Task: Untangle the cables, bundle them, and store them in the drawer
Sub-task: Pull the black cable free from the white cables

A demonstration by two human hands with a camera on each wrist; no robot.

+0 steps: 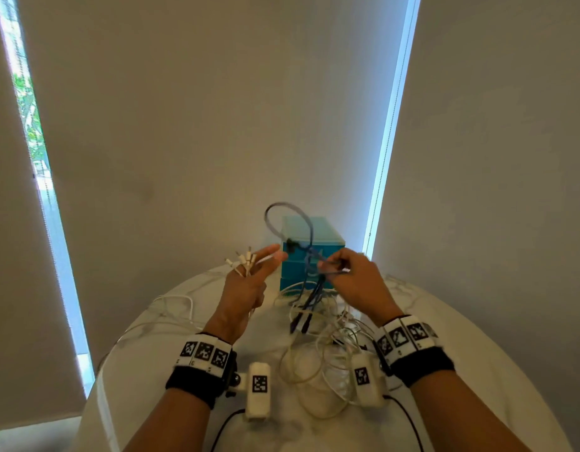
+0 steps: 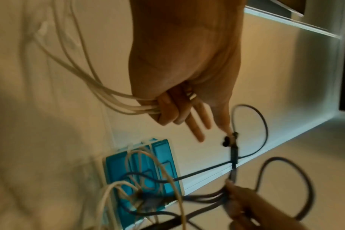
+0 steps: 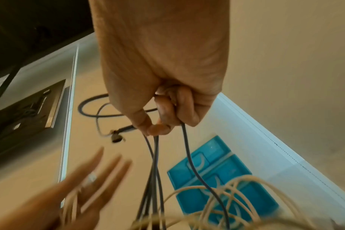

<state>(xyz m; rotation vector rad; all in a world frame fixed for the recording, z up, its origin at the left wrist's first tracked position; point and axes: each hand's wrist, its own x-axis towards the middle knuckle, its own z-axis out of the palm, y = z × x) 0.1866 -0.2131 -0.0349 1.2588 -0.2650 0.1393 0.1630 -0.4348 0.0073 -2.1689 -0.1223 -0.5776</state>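
Observation:
My left hand point(image 1: 246, 285) is raised, its lower fingers curled round a bunch of white cables point(image 2: 116, 99) whose plug ends point(image 1: 244, 259) stick up past the knuckles. Its other fingers are straight, one fingertip point(image 2: 225, 130) touching the plug point(image 2: 227, 140) of a dark cable. My right hand point(image 1: 350, 278) pinches the dark cables point(image 3: 186, 149) in front of the teal drawer unit point(image 1: 318, 236). One dark cable arcs up in a loop point(image 1: 282, 213); the others hang down to the table. The drawers look closed.
A tangle of loose white cables point(image 1: 314, 363) lies on the round white table point(image 1: 477, 386) between my wrists and the drawer unit. More white cable point(image 1: 174, 305) trails off to the left. Blinds and a wall stand right behind the table.

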